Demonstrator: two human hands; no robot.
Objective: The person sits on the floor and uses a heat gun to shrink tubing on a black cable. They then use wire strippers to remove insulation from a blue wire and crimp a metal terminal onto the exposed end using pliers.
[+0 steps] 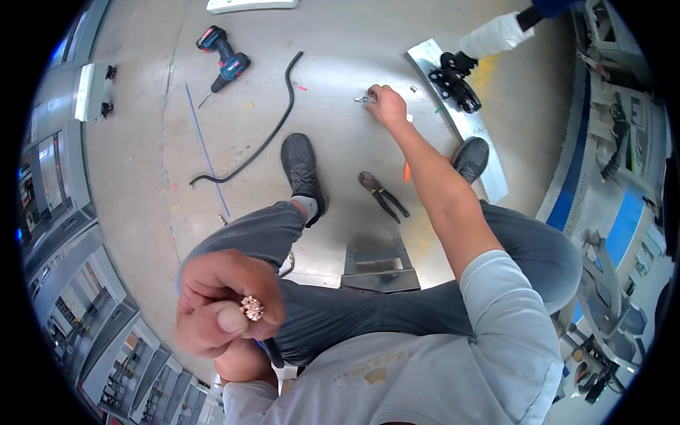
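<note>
Close in at the lower left, my left hand (227,301) pinches a stranded cable (251,308), whose bare copper wire ends poke out between thumb and fingers. A dark length of it shows below the hand. My right arm stretches out over the floor. At its end my right hand (388,108) has its fingertips closed on a small silvery metal piece that looks like a cable lug (363,99). To the right of that hand lies a black tool head (453,81) with a white-wrapped handle (496,37), resting on a metal channel (489,152).
Black-handled pliers (382,195) lie between my feet. A cordless drill (225,60), a loose black cable (283,117) and a thin blue strip (202,138) are on the floor to the left. A metal stool (381,275) stands between my legs. Shelving (134,354) lines the left side.
</note>
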